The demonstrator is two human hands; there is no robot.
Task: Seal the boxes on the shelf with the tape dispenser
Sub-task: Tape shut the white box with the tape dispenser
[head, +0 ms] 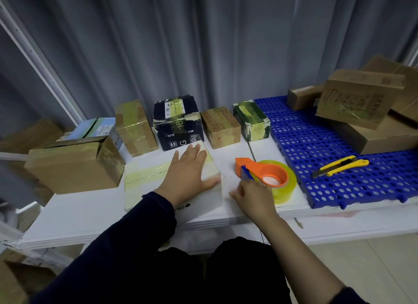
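Left hand: flat, fingers straight, pressing the white taped cardboard box at the white shelf's front edge.
Right hand: fingers curled against the orange tape dispenser, just right of the box; actual hold unclear.

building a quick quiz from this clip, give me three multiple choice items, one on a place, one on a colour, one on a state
1. Where do the yellow utility knives lie? A on the blue perforated mat B on the floor C on the black box
2. What colour is the tape dispenser frame? A green B orange C black
3. How is the left hand? A gripping a knife B flat on the white box C clenched
Answers: 1 A, they rest on the mat's holes; 2 B, its body is orange; 3 B, straight fingers press its top.
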